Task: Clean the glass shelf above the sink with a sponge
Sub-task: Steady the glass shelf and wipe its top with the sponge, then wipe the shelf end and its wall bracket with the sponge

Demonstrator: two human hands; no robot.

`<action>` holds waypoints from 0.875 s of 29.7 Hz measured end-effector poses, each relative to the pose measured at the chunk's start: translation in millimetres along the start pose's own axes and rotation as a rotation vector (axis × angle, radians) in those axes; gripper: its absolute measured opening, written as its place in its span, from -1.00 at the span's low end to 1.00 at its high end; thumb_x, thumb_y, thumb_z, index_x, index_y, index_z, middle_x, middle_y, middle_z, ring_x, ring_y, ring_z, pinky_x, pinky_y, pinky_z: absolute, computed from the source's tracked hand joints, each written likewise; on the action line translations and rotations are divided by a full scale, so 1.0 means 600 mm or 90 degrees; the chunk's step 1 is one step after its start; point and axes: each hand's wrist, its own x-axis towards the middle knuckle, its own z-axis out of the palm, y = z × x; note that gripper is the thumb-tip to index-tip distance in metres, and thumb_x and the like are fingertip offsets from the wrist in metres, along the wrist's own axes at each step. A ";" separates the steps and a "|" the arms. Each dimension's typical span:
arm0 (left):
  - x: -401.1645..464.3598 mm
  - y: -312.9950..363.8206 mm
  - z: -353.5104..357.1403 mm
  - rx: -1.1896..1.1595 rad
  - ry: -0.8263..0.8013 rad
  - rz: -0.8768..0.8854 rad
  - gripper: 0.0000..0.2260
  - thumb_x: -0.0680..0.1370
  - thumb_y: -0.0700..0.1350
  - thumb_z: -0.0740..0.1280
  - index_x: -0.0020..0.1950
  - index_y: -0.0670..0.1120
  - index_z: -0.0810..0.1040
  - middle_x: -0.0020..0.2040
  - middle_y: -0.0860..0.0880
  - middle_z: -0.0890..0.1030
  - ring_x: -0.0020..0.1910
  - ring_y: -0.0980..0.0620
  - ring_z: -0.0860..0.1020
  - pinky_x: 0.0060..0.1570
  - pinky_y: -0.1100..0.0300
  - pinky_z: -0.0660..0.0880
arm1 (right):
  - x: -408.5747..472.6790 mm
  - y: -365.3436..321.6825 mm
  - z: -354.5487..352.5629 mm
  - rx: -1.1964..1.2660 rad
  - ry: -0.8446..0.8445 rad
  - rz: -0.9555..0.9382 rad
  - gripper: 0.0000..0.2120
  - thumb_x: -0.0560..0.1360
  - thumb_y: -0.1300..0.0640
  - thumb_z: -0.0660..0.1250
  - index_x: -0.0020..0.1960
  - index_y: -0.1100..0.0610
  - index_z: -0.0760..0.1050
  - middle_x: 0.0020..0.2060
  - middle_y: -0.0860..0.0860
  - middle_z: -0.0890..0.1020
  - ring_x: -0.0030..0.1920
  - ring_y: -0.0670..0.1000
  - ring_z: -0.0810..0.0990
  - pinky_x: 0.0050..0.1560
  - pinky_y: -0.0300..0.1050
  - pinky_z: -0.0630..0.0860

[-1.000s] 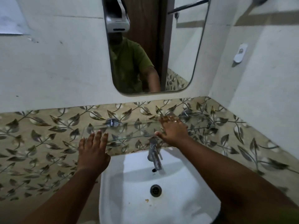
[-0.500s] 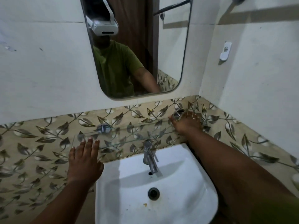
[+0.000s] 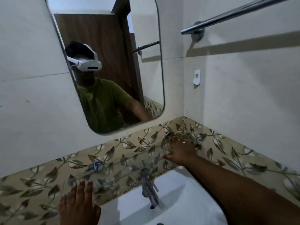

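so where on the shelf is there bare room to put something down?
The clear glass shelf looks bare between the left hand, flat at its left end, and the right hand spread at its right end. That middle stretch, above the chrome tap, is free. The white basin is also bare. No sponge is visible.

Glass shelf [image 3: 129,161]; right hand [image 3: 180,150] atop

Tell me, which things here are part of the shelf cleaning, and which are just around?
Part of the job:
glass shelf
right hand on the shelf; no sponge visible
left hand, flat near the shelf's left end

Just around:
mirror
tap
sink
towel rail
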 end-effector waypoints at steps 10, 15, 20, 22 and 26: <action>-0.009 0.024 -0.003 -0.002 0.027 0.016 -0.21 0.22 0.18 0.16 0.31 -0.25 0.59 0.30 -0.36 0.58 0.26 -0.42 0.54 0.27 -0.40 0.27 | -0.123 0.074 0.025 0.179 0.073 -0.129 -0.46 0.55 0.17 0.24 0.46 -0.21 0.38 0.38 -0.03 0.53 0.31 0.10 0.54 0.17 0.03 0.55; -0.003 0.022 -0.010 -0.008 0.070 0.018 -0.19 0.22 0.17 0.14 0.34 -0.27 0.56 0.31 -0.37 0.56 0.28 -0.45 0.51 0.31 -0.40 0.23 | -0.212 0.004 0.141 1.218 -0.074 0.393 -0.76 0.66 0.12 0.19 0.21 0.03 0.59 0.18 0.27 0.64 0.12 0.32 0.62 0.14 0.35 0.55; 0.005 0.015 0.009 0.011 0.046 0.017 -0.19 0.23 0.17 0.15 0.39 -0.23 0.51 0.36 -0.32 0.54 0.36 -0.39 0.44 0.31 -0.40 0.24 | -0.245 -0.046 0.152 1.561 -0.268 0.579 -0.47 0.66 -0.10 0.05 0.21 0.30 0.57 0.08 0.30 0.63 0.12 0.29 0.55 0.11 0.19 0.46; 0.008 0.008 0.010 0.024 0.056 0.024 -0.20 0.24 0.17 0.17 0.41 -0.21 0.48 0.36 -0.32 0.53 0.36 -0.39 0.43 0.33 -0.39 0.23 | -0.227 -0.060 0.127 1.620 -0.191 0.572 -0.42 0.62 -0.18 0.05 0.21 0.28 0.56 0.18 0.33 0.60 0.20 0.31 0.53 0.14 0.21 0.44; 0.011 0.007 0.014 0.037 0.075 0.037 -0.20 0.26 0.17 0.19 0.43 -0.21 0.43 0.37 -0.32 0.51 0.36 -0.39 0.43 0.35 -0.35 0.20 | -0.173 -0.063 0.075 1.720 -0.042 0.483 -0.35 0.55 -0.29 0.13 0.35 0.20 0.52 0.27 0.32 0.57 0.31 0.33 0.50 0.29 0.31 0.38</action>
